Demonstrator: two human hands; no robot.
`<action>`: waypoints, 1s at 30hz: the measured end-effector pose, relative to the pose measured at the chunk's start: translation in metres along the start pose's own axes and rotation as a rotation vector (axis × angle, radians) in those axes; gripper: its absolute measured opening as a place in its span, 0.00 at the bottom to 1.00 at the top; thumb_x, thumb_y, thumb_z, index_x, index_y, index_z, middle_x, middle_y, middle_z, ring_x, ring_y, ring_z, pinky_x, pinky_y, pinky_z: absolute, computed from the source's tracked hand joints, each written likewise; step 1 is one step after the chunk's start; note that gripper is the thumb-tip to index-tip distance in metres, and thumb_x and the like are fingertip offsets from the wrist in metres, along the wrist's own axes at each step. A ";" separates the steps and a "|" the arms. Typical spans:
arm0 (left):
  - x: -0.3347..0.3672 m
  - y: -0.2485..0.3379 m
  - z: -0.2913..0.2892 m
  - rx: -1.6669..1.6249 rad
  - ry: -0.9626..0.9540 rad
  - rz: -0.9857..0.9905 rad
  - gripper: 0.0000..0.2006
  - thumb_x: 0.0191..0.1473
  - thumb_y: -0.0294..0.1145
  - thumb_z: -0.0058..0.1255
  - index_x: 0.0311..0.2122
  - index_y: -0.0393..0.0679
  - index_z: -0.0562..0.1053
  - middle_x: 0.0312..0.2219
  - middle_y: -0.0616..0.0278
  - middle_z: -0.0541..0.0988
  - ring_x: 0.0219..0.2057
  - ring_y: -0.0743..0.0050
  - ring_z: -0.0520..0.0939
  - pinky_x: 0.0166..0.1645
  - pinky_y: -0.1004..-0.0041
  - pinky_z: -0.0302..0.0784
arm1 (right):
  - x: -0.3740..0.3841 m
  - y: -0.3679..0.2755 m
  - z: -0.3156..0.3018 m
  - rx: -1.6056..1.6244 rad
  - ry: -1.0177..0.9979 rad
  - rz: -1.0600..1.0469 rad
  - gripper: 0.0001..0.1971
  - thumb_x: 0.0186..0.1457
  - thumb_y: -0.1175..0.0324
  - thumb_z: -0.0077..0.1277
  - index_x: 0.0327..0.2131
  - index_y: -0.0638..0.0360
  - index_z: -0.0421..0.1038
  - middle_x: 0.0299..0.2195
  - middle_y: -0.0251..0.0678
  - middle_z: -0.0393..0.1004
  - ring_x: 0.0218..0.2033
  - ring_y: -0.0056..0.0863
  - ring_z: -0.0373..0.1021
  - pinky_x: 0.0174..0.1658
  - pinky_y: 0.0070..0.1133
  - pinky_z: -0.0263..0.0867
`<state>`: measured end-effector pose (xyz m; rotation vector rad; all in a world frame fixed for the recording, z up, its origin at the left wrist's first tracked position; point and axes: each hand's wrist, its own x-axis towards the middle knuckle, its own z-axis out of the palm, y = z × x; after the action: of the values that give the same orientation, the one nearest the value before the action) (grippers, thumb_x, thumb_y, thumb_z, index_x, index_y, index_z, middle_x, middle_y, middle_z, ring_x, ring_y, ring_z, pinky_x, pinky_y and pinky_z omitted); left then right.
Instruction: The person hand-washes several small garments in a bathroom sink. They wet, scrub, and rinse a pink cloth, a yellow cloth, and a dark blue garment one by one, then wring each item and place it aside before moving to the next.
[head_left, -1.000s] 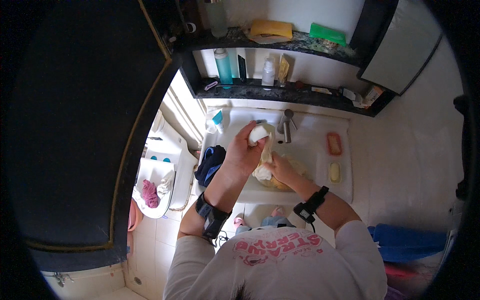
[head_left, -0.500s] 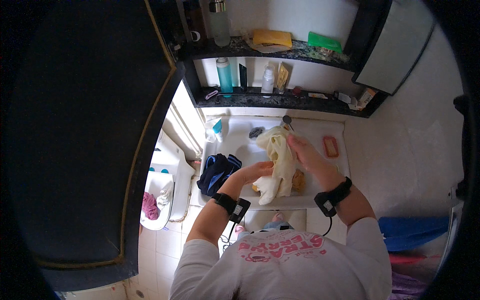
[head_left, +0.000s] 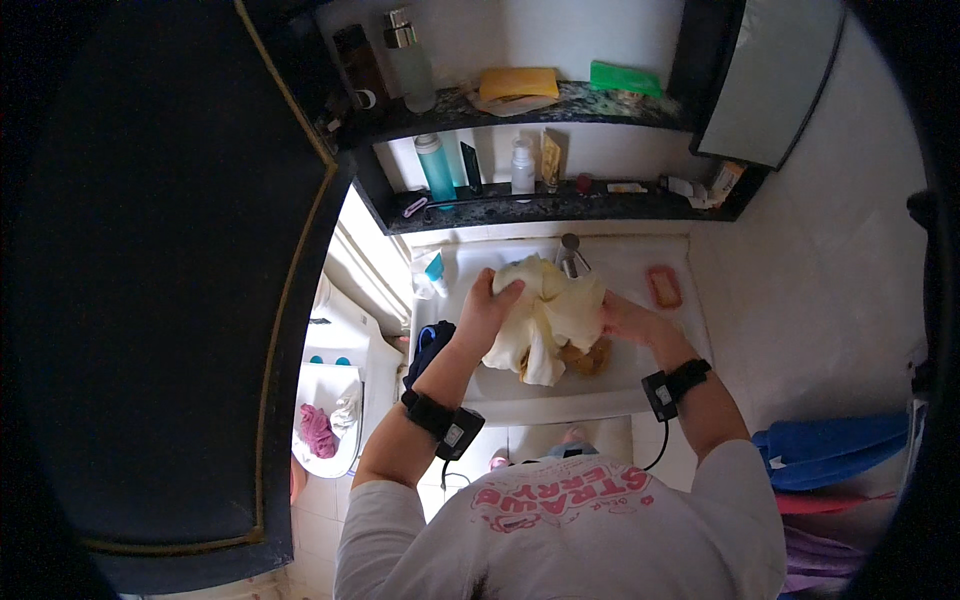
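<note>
Over the white sink [head_left: 560,403] I hold a bunched, pale yellow cloth [head_left: 545,315], perhaps a garment. My left hand [head_left: 488,308] is closed on its left side, with the thumb on top. My right hand [head_left: 628,320] pinches its right edge; some of those fingers are hidden. Folds of the cloth hang between my hands. Below its right part a mustard-brown cloth [head_left: 592,357] lies in the sink. Dark navy clothing with blue trim [head_left: 427,350] rests at the sink's left side, partly covered by my left forearm.
A metal faucet [head_left: 571,250] rises behind the cloth. On the sink stand a red-rimmed soap dish [head_left: 663,287] and a teal-and-white tube [head_left: 436,272]. Dark shelves [head_left: 480,210] with bottles overhang the back. A toilet [head_left: 350,455] with pink and white cloths stands left; towels [head_left: 835,450] hang right.
My left hand has moved up and left onto the cloth's left side, and my right hand has come down slightly. The cloth is spread wider and hangs less long. The view has shifted slightly.
</note>
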<state>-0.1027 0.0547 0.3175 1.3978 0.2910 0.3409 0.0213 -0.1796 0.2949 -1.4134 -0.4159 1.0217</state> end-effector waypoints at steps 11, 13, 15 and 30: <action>0.014 0.094 0.017 1.087 0.106 0.457 0.21 0.51 0.47 0.51 0.33 0.39 0.61 0.18 0.46 0.74 0.20 0.43 0.76 0.23 0.57 0.71 | -0.027 -0.086 0.003 -0.216 0.372 -0.276 0.23 0.58 0.61 0.43 0.53 0.65 0.55 0.43 0.38 0.68 0.44 0.24 0.63 0.48 0.21 0.59; 0.014 0.114 0.023 1.155 0.134 0.542 0.23 0.50 0.49 0.53 0.33 0.39 0.61 0.15 0.47 0.72 0.18 0.44 0.76 0.20 0.59 0.69 | -0.032 -0.112 0.002 -0.359 0.424 -0.392 0.20 0.59 0.60 0.42 0.49 0.65 0.58 0.40 0.38 0.68 0.40 0.25 0.65 0.45 0.23 0.61; 0.013 0.134 0.030 1.182 0.189 0.713 0.24 0.48 0.51 0.54 0.32 0.39 0.62 0.15 0.48 0.72 0.17 0.46 0.76 0.19 0.59 0.69 | -0.033 -0.137 0.002 -0.502 0.436 -0.565 0.17 0.60 0.59 0.41 0.44 0.65 0.61 0.37 0.39 0.69 0.37 0.26 0.66 0.41 0.24 0.64; 0.045 0.117 0.024 0.919 -0.181 0.222 0.37 0.39 0.48 0.62 0.54 0.44 0.63 0.27 0.47 0.77 0.31 0.55 0.79 0.37 0.67 0.73 | -0.006 -0.139 -0.040 -0.659 0.414 -0.330 0.14 0.59 0.57 0.44 0.40 0.57 0.65 0.36 0.31 0.69 0.37 0.18 0.65 0.40 0.18 0.63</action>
<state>-0.0589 0.0673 0.4368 2.3617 0.1380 0.2639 0.0948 -0.1872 0.4191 -2.0042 -0.6848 0.3038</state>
